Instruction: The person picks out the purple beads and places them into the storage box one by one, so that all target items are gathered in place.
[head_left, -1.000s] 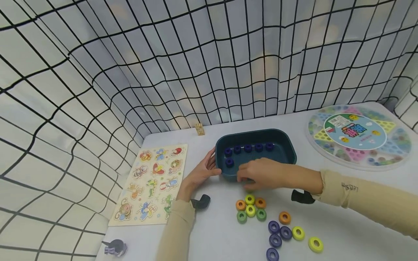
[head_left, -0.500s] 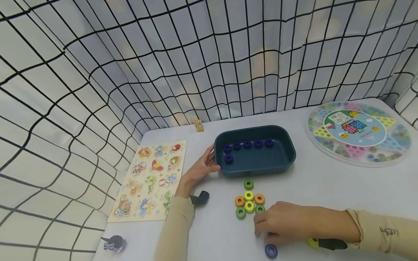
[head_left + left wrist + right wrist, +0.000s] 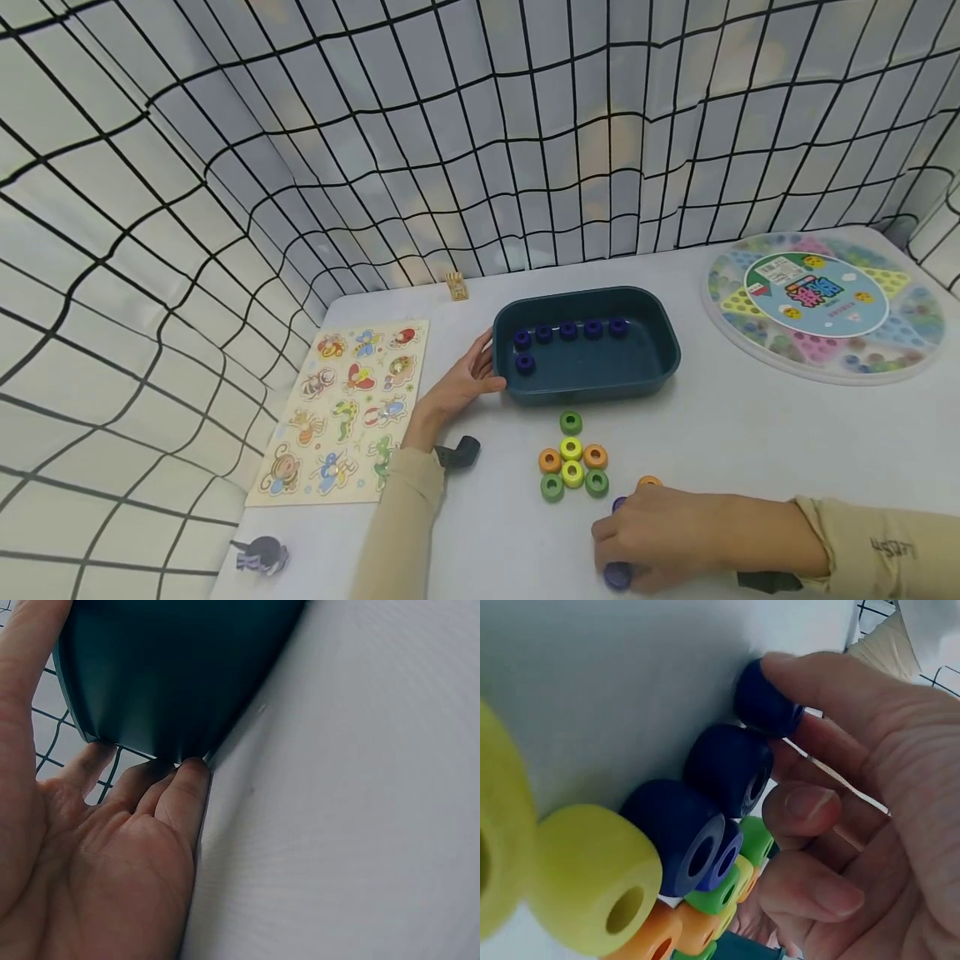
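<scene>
While right hand (image 3: 663, 533) pinches bead (image 3: 762, 699), tray (image 3: 600, 364) (crosswise)

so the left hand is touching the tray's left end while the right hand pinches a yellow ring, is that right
Not quite: the ring that the right hand pinches is dark purple-blue, not yellow, as the right wrist view shows. The left hand is touching the left end of the tray, as you say.
</scene>
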{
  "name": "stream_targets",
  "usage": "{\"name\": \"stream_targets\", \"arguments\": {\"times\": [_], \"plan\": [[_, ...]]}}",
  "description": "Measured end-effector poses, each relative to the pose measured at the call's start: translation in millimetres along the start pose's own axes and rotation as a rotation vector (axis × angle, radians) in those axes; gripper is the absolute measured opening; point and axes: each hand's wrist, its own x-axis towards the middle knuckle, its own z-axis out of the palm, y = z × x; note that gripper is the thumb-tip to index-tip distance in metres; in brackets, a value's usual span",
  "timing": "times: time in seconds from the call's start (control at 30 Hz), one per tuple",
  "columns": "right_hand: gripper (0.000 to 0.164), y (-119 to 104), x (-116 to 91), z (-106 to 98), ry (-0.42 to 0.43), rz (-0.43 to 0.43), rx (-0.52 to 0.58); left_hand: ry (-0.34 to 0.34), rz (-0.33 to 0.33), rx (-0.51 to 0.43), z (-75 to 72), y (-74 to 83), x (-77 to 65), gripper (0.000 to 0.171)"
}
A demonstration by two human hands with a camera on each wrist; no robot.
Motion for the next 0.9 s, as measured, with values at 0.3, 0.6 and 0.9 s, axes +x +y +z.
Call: {"name": "stream_targets", "arguments": {"times": [0.3,0.6,0.9], "plan": [[0.020,0,7,-9,-0.053,0.075,0.118,0.000,-0.009,0.019,0.3,1.3,-0.1,0.097],[0.024,19,6,-47,0.006,0.229,0.197,-0.003,-0.007,0.021,-0.9,1.2,-0.3,0.099],[0.025,58,6,-84,0.129,0.363,0.119,0.013,-0.004,0.016,-1.3,-1.4,0.2,0.096]]}}
